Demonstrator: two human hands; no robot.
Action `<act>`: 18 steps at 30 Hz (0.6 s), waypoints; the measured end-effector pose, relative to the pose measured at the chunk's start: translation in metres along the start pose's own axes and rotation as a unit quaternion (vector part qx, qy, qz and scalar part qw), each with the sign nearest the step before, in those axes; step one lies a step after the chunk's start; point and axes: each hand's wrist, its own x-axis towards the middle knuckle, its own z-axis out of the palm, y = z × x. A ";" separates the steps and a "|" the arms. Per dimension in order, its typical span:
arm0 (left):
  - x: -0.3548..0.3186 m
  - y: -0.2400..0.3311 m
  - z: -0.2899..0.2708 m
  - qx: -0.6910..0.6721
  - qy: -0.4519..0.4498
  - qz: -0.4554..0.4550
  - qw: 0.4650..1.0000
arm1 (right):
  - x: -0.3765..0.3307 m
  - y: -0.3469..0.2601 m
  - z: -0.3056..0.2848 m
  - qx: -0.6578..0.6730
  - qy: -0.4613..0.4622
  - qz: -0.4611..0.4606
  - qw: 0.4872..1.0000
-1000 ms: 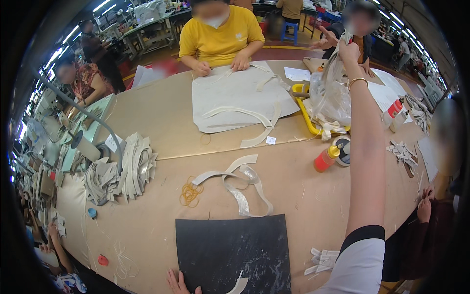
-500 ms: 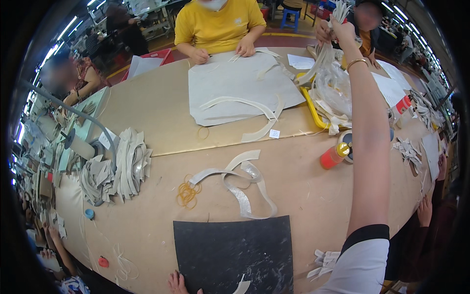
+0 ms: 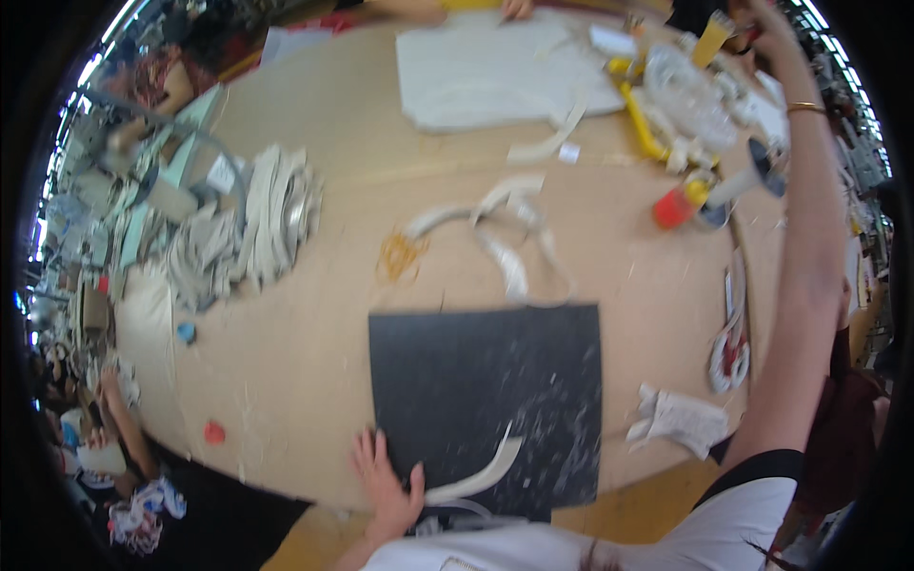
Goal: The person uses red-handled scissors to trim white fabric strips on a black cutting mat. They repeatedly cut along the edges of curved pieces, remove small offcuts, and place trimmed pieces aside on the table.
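One curved white strip (image 3: 476,468) angled lower-left to upper-right on black mat (image 3: 486,381), left hand (image 3: 386,481) fingers spread flat

White black-cuffed sleeve (image 3: 762,481) (gold bangle (image 3: 805,108))

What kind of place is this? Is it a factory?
Probably yes: a workshop where people cut and put together fabric pieces. A big brown worktable carries a pile of pale cut strips, a black cutting mat and a large pale fabric sheet.

Bright, even light, blurred by motion.
Bench (image 3: 314,314) edges bow toward a black rim; glare at 11 o'clock.
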 end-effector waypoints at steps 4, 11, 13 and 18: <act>-0.001 -0.001 0.000 0.013 -0.004 0.014 1.000 | -0.163 -0.034 0.046 -0.325 -0.011 -0.017 0.946; -0.004 -0.010 -0.003 -0.026 0.035 0.092 0.995 | -0.455 -0.072 0.203 -0.384 -0.457 -0.061 0.800; -0.007 -0.011 -0.006 -0.017 0.052 0.125 0.991 | -0.529 -0.065 0.228 -0.353 -0.470 0.000 0.809; -0.030 -0.012 -0.017 -0.027 0.003 0.238 0.971 | -0.642 -0.042 0.268 -0.339 -0.438 0.119 0.824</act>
